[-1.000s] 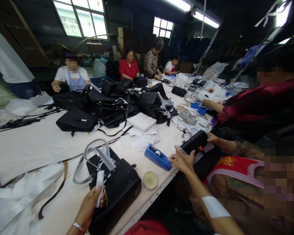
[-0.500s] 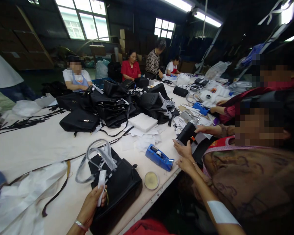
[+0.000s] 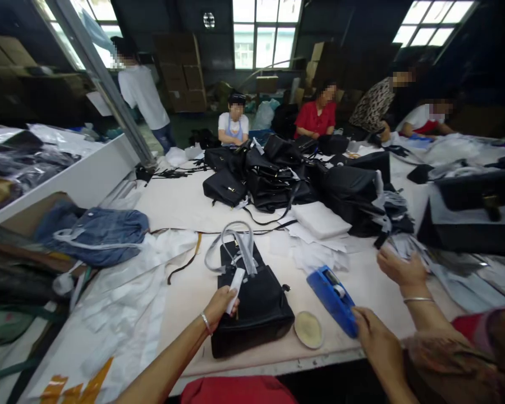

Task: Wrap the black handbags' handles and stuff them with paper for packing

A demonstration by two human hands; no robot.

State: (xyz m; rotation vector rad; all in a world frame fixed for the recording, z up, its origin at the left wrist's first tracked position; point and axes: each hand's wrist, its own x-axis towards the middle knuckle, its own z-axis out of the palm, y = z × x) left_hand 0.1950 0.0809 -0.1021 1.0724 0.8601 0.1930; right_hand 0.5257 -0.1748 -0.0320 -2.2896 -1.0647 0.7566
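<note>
My left hand (image 3: pixel 217 306), with a bracelet on its wrist, is closed on a white paper strip (image 3: pixel 236 282) at the left edge of a black handbag (image 3: pixel 256 306). The bag lies flat near the table's front edge, its handles (image 3: pixel 234 247) wrapped in pale film and looped toward the far side. My right hand is out of view. A co-worker's hand (image 3: pixel 372 336) rests on a blue tape dispenser (image 3: pixel 332 293) just right of the bag; the co-worker's other hand (image 3: pixel 399 268) hovers above the table.
A small round dish (image 3: pixel 308 329) sits by the bag. A stack of white sheets (image 3: pixel 320 220) and a heap of black bags (image 3: pixel 286 174) fill the table's middle. White plastic wrap (image 3: pixel 122 292) and a denim bag (image 3: pixel 92 230) lie left. Several people sit at the far side.
The view has swung left and down. The co-worker's hands have left the black bag and one has moved onto the tape dispenser. My left hand keeps its hold on the white strip.
</note>
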